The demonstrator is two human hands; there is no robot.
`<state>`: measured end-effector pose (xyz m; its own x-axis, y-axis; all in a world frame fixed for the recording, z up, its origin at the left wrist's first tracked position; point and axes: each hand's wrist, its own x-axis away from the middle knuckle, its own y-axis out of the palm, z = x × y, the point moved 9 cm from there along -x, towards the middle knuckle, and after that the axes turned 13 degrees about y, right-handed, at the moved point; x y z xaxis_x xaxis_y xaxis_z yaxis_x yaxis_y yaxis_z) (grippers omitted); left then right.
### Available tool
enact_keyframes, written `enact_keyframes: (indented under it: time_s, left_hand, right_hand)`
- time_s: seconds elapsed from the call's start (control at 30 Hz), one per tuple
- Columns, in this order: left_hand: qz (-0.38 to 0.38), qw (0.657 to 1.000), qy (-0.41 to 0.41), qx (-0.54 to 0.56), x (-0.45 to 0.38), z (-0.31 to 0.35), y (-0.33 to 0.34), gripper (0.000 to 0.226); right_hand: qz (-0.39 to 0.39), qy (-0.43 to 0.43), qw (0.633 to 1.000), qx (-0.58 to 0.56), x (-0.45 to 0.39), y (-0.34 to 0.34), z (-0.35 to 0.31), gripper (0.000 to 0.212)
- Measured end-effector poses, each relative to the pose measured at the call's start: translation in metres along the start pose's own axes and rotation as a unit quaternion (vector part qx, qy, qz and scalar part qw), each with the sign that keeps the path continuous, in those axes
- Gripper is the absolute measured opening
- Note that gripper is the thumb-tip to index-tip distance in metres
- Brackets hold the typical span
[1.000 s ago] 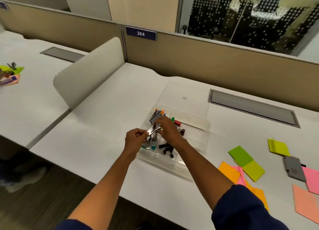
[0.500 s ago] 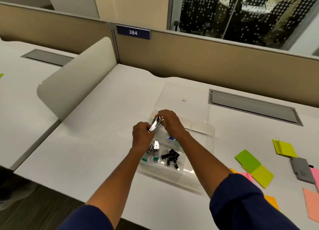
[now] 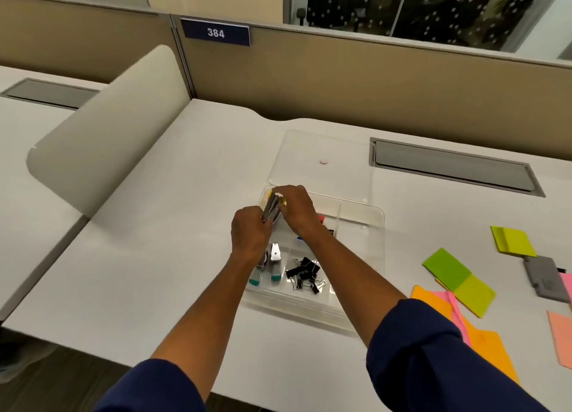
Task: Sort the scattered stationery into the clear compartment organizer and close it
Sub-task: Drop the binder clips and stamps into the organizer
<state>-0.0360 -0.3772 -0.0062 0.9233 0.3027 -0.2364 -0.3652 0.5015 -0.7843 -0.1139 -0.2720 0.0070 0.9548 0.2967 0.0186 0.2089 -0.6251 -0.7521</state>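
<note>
The clear compartment organizer lies open on the white desk, its clear lid folded back behind it. Both hands hold a bundle of grey pens over its far left compartment: my left hand grips the near end, my right hand grips the far end. Two small silver and teal staplers and a heap of black binder clips lie in the front compartments. Red and blue bits show beside my right wrist.
Green, yellow, orange and pink sticky note pads are scattered on the desk to the right, with a grey stapler among them. A beige curved divider stands at the left. A grey cable hatch sits behind.
Both hands carried the pen bundle from over the organizer's front left part to its far left compartment. The camera view has tilted down and come closer.
</note>
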Motion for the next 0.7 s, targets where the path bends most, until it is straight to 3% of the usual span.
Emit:
enact_keyframes:
  time_s: [0.13,0.3,0.4,0.57,0.7]
  left_hand:
    - [0.049,0.998,0.025,0.01,0.0,0.012,-0.011,0.042]
    - [0.082,0.989,0.063,0.103,0.003,0.061,-0.007,0.027]
    - [0.05,0.984,0.072,0.157,0.01,0.102,0.013,0.031]
    - [-0.028,0.965,0.162,0.206,0.039,0.186,0.061,0.027]
    - [-0.136,0.936,0.221,0.239,0.077,0.242,0.109,0.023]
  right_hand:
    - [0.03,0.017,0.998,-0.055,0.019,-0.015,0.004,0.032]
    - [0.095,0.052,0.988,-0.109,0.049,-0.062,0.029,0.033]
    - [0.154,0.091,0.973,-0.145,0.077,-0.099,0.058,0.031]
    - [0.242,0.178,0.944,-0.136,0.133,-0.156,0.134,0.032]
    - [0.257,0.276,0.921,-0.095,0.181,-0.192,0.21,0.037]
